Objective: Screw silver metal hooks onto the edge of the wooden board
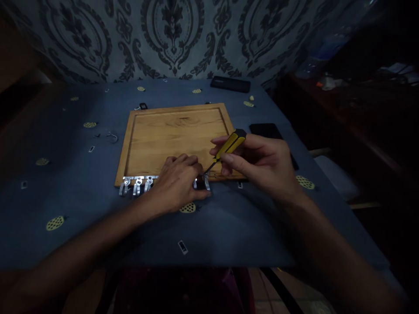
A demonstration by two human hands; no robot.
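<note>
A yellow-and-black screwdriver (230,146) is pinched between the fingers and thumb of my right hand (262,165). It tilts down to the left, its tip at a shiny metal hook (206,181) on the front edge of a wooden board (178,135). My left hand (176,181) is closed around that same hook, fingers bent over the board and thumb below its edge. More metal hooks (138,185) line the front edge to the left; my left hand hides part of the row.
Under the board is a blue cloth (108,235) with pineapple prints. A black phone (230,84) lies near the patterned wall, and another dark flat object (266,130) sits behind my right hand. A small curved metal piece (112,137) rests left of the board.
</note>
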